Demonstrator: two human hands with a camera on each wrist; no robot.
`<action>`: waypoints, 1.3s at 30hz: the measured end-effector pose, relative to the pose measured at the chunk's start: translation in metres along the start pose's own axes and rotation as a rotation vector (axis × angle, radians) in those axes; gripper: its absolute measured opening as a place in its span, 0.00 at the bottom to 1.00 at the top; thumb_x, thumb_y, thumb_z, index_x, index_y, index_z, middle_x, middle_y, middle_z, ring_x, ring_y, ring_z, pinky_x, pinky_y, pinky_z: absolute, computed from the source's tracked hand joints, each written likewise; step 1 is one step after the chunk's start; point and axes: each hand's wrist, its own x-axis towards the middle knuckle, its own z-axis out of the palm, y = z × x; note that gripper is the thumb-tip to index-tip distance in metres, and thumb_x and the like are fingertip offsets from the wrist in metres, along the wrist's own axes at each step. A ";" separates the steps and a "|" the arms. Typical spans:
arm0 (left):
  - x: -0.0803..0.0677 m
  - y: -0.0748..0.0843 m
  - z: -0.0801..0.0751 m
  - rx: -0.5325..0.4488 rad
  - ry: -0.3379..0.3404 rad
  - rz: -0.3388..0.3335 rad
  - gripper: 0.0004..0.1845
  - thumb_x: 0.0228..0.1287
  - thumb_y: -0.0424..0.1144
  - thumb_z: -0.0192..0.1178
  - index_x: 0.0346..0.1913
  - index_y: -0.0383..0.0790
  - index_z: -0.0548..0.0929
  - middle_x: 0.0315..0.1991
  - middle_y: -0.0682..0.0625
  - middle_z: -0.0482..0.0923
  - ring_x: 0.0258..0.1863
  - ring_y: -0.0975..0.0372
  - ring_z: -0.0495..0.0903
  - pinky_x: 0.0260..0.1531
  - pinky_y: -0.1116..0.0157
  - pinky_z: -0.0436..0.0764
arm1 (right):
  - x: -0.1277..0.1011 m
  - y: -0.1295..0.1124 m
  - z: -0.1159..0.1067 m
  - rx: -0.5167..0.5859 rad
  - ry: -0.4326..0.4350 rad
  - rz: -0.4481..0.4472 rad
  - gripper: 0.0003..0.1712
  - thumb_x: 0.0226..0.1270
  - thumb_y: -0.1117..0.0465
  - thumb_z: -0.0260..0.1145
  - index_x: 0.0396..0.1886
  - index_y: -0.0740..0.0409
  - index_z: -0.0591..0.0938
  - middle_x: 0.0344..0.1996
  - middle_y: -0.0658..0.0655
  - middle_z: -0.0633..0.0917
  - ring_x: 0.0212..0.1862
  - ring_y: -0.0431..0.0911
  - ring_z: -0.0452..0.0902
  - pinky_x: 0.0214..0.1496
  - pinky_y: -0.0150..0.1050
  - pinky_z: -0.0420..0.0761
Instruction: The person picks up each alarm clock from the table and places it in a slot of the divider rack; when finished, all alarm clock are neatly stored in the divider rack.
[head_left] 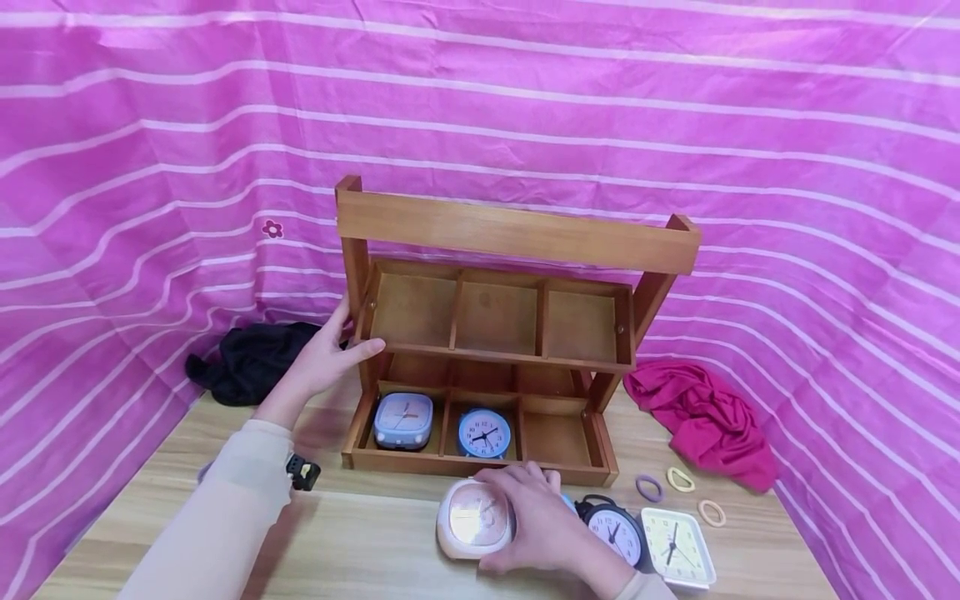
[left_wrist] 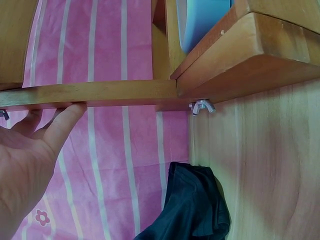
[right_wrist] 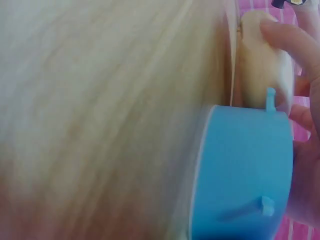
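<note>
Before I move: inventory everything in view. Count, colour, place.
Table: 1, tan, foreground
Striped cloth: 1+, pink/white, background
Rack: 1, brown, centre
Rack clocks: 2, blue, lower left/middle compartments
Held clock: 1, pale pink, before rack
Drum-shaped item: 1, blue, beside held clock
Round clock: 1, black, front right
Square clock: 1, white, front right
Elastic rings: 3, purple/yellow/peach, right
Fabrics: 2, black left, crimson right of rack
Unclear item: 1, purplish, left
Wrist device: 1, black, left wrist
Left hand: 1, rack's left side
Right hand: 1, on held clock
Sleeves: 2, cream, forearms
</note>
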 end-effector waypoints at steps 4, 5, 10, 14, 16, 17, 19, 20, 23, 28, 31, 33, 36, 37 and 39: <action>0.000 -0.001 0.001 -0.003 0.001 0.006 0.53 0.72 0.53 0.66 0.84 0.74 0.36 0.83 0.40 0.51 0.77 0.33 0.58 0.70 0.31 0.61 | 0.001 0.002 -0.010 0.070 0.061 -0.041 0.61 0.29 0.37 0.90 0.71 0.38 0.77 0.58 0.37 0.80 0.55 0.37 0.67 0.52 0.45 0.61; 0.000 -0.001 0.001 -0.005 0.002 0.010 0.53 0.73 0.53 0.66 0.84 0.73 0.36 0.83 0.40 0.51 0.77 0.33 0.58 0.70 0.31 0.62 | 0.002 0.002 -0.014 0.087 0.072 -0.046 0.61 0.29 0.38 0.91 0.71 0.38 0.77 0.58 0.37 0.80 0.54 0.36 0.66 0.52 0.45 0.61; 0.000 -0.002 0.001 -0.012 0.007 0.020 0.53 0.73 0.51 0.66 0.84 0.74 0.37 0.83 0.40 0.52 0.76 0.33 0.59 0.70 0.32 0.63 | 0.007 0.009 -0.038 0.133 0.093 -0.038 0.59 0.31 0.39 0.91 0.71 0.35 0.77 0.57 0.34 0.80 0.55 0.36 0.67 0.52 0.45 0.63; -0.002 -0.002 0.000 -0.010 0.009 0.012 0.53 0.73 0.52 0.66 0.83 0.76 0.37 0.83 0.39 0.53 0.76 0.33 0.60 0.70 0.32 0.62 | 0.013 0.019 -0.059 0.120 0.105 -0.034 0.60 0.33 0.40 0.91 0.73 0.37 0.76 0.58 0.35 0.80 0.56 0.38 0.68 0.55 0.47 0.67; -0.002 -0.001 0.000 -0.012 0.010 0.009 0.53 0.72 0.52 0.66 0.83 0.76 0.37 0.83 0.39 0.53 0.76 0.33 0.60 0.71 0.32 0.62 | 0.016 0.027 -0.069 0.118 0.113 -0.031 0.60 0.33 0.42 0.91 0.73 0.37 0.76 0.58 0.37 0.81 0.57 0.39 0.68 0.55 0.47 0.66; -0.001 -0.002 0.000 -0.014 0.009 0.009 0.53 0.72 0.52 0.66 0.83 0.77 0.37 0.83 0.39 0.53 0.76 0.33 0.60 0.71 0.32 0.62 | 0.017 0.032 -0.074 0.119 0.114 -0.026 0.60 0.33 0.42 0.92 0.72 0.37 0.77 0.58 0.37 0.81 0.57 0.39 0.68 0.55 0.47 0.66; -0.001 -0.002 0.000 -0.017 0.007 0.010 0.53 0.72 0.53 0.66 0.83 0.77 0.37 0.83 0.41 0.52 0.76 0.33 0.59 0.71 0.32 0.61 | 0.018 0.043 -0.083 0.132 0.111 -0.012 0.59 0.33 0.44 0.92 0.72 0.37 0.77 0.58 0.37 0.81 0.57 0.39 0.68 0.54 0.48 0.65; 0.000 -0.002 0.001 -0.018 0.006 0.010 0.53 0.72 0.53 0.66 0.83 0.77 0.37 0.84 0.42 0.51 0.77 0.33 0.59 0.71 0.32 0.61 | 0.019 0.048 -0.088 0.145 0.107 -0.007 0.58 0.33 0.45 0.92 0.72 0.38 0.77 0.58 0.37 0.81 0.57 0.40 0.67 0.54 0.48 0.65; 0.000 -0.003 0.001 -0.021 0.003 0.009 0.53 0.72 0.53 0.66 0.83 0.77 0.36 0.84 0.44 0.50 0.77 0.33 0.58 0.71 0.32 0.62 | 0.020 0.063 -0.097 0.193 0.078 0.021 0.57 0.36 0.47 0.92 0.71 0.38 0.77 0.58 0.38 0.81 0.56 0.42 0.68 0.56 0.50 0.70; -0.001 -0.002 0.000 -0.015 0.006 0.006 0.53 0.72 0.54 0.66 0.83 0.77 0.36 0.84 0.44 0.49 0.77 0.34 0.57 0.71 0.33 0.62 | 0.023 0.090 -0.098 0.238 0.037 0.029 0.55 0.40 0.46 0.90 0.72 0.43 0.76 0.60 0.44 0.82 0.59 0.48 0.72 0.63 0.59 0.73; -0.001 -0.002 0.000 -0.020 0.007 0.007 0.53 0.72 0.53 0.66 0.83 0.77 0.36 0.84 0.43 0.50 0.77 0.34 0.57 0.70 0.34 0.63 | 0.023 0.106 -0.094 0.233 0.020 0.055 0.55 0.41 0.43 0.89 0.72 0.44 0.76 0.62 0.46 0.81 0.62 0.50 0.73 0.66 0.62 0.72; -0.001 -0.002 0.000 -0.027 0.004 0.008 0.53 0.72 0.53 0.66 0.83 0.77 0.37 0.84 0.43 0.50 0.78 0.34 0.57 0.70 0.35 0.65 | 0.023 0.116 -0.091 0.228 0.012 0.089 0.54 0.41 0.43 0.89 0.72 0.43 0.76 0.62 0.46 0.81 0.63 0.49 0.73 0.66 0.61 0.74; -0.002 -0.002 0.000 -0.025 0.002 0.006 0.53 0.72 0.54 0.66 0.83 0.77 0.37 0.84 0.43 0.50 0.77 0.34 0.58 0.70 0.34 0.65 | 0.023 0.126 -0.090 0.237 0.007 0.127 0.53 0.41 0.44 0.89 0.71 0.41 0.77 0.61 0.46 0.81 0.62 0.48 0.74 0.65 0.57 0.77; -0.002 -0.002 0.000 -0.023 0.002 0.003 0.53 0.72 0.54 0.66 0.83 0.77 0.37 0.84 0.43 0.51 0.77 0.34 0.58 0.70 0.34 0.65 | 0.023 0.129 -0.089 0.236 0.003 0.131 0.53 0.42 0.43 0.89 0.71 0.41 0.76 0.61 0.46 0.81 0.62 0.48 0.74 0.64 0.56 0.78; -0.002 -0.001 0.000 -0.017 0.005 0.002 0.53 0.72 0.54 0.66 0.82 0.78 0.37 0.84 0.43 0.51 0.77 0.34 0.58 0.70 0.33 0.63 | 0.022 0.133 -0.089 0.237 -0.009 0.139 0.52 0.43 0.43 0.88 0.71 0.41 0.76 0.61 0.46 0.81 0.63 0.49 0.75 0.64 0.56 0.79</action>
